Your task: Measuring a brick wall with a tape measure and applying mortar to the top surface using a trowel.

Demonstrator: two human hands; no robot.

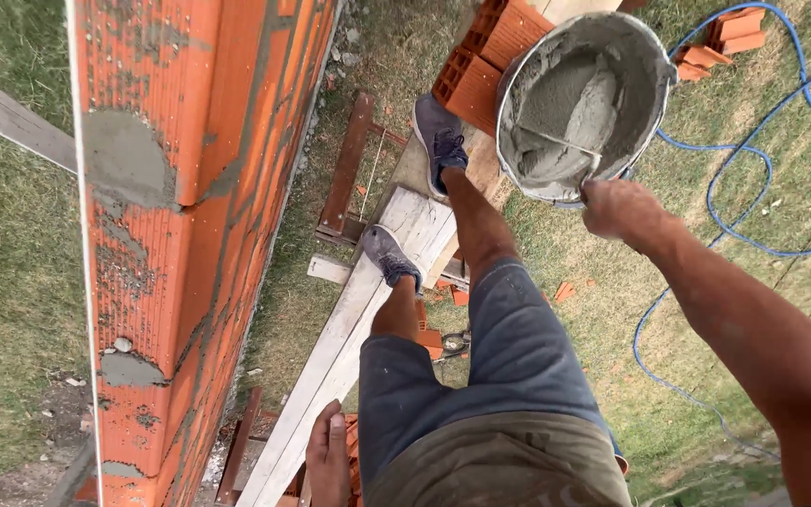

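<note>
Just below the rim of the bucket (582, 99), on its near side, the right hand (619, 208) is seen closed around what seems to be the handle of a tool, probably a trowel, whose thin shaft (560, 143) runs from the hand up and leftward into the grey mortar (556, 113); the blade is buried and cannot be made out. The bucket is set beyond the hand, past the feet, beside a stack of bricks (485, 61). The right arm is stretched nearly straight toward the bucket, wrist turned down. The left hand (328, 460) is held far back from the bucket, low beside the thigh, fingers loosely curled and empty, nearer the brick wall (190, 235) and the plank (349, 319).
</note>
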